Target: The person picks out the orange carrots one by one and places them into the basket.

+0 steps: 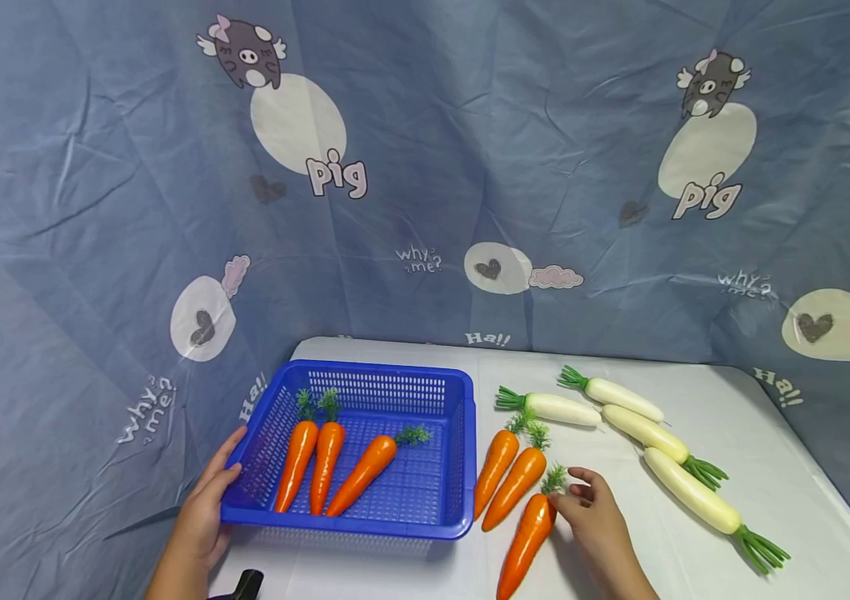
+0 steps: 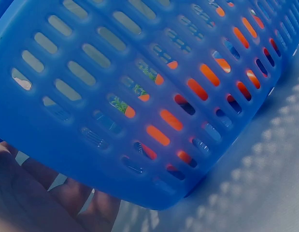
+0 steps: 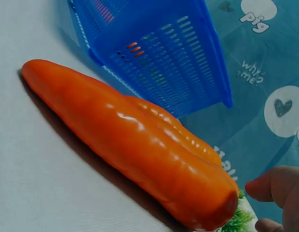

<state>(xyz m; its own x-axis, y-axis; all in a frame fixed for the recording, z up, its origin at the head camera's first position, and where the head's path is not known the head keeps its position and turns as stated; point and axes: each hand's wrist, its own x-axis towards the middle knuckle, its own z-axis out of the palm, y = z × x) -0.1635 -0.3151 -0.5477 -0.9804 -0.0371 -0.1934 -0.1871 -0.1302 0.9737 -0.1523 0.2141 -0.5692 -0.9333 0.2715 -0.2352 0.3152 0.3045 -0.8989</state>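
Note:
My left hand (image 1: 200, 508) holds the left rim of a blue basket (image 1: 365, 527), in which three orange carrots (image 1: 327, 462) lie. In the left wrist view its fingers (image 2: 69, 195) are at the edge of the basket (image 2: 38, 121), and orange shows through the slots. Three more carrots rest on the table right of the basket. At the leafy end of the nearest carrot (image 1: 528, 542) is my right hand (image 1: 601, 529). The right wrist view shows that hand's fingers (image 3: 272, 186) parted beside the thick end of this carrot (image 3: 135, 145), with nothing between them.
Several white radishes (image 1: 695, 492) with green tops lie on the white table (image 1: 777, 433) at the right. Blue printed cloth (image 1: 545, 150) hangs behind and at the sides. A small black object (image 1: 248, 585) stands at the front edge, near my left forearm.

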